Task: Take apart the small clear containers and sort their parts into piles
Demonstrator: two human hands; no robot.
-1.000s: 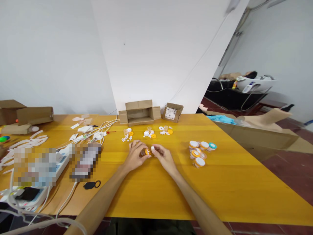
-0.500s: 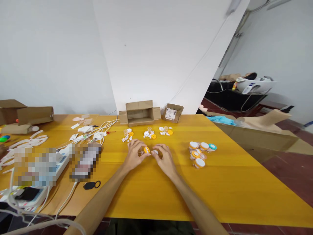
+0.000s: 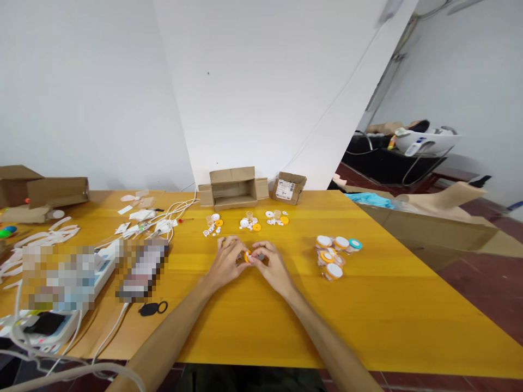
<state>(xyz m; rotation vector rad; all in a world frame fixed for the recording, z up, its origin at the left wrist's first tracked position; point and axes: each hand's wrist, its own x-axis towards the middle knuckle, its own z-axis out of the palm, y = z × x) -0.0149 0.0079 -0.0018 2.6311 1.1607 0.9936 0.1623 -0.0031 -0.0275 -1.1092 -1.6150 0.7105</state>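
My left hand point(image 3: 226, 262) pinches a small orange plastic cap point(image 3: 246, 257), tilted on its edge just above the table. My right hand point(image 3: 273, 268) meets it from the right, thumb and fingertips closed on a small white part at the cap's face. Fingers hide most of both pieces. A pale round piece point(image 3: 260, 256) shows partly behind the right fingers; whether it is touched I cannot tell. Beyond the hands lie sets of loose parts: white perforated wheels point(image 3: 210, 231), orange discs point(image 3: 256, 227) and clear cups point(image 3: 249, 215).
To the right stands a cluster of clear containers with orange-and-white lids point(image 3: 334, 271) and one teal lid point(image 3: 355, 244). An opened cardboard box point(image 3: 232, 190) and a smaller box point(image 3: 289, 188) stand at the back. A phone point(image 3: 144, 268), power strip point(image 3: 104, 272) and cables occupy the left.
My right hand has moved slightly left, and its fingertips now meet the orange cap. The cap has turned from facing up to standing more on edge in my left hand.
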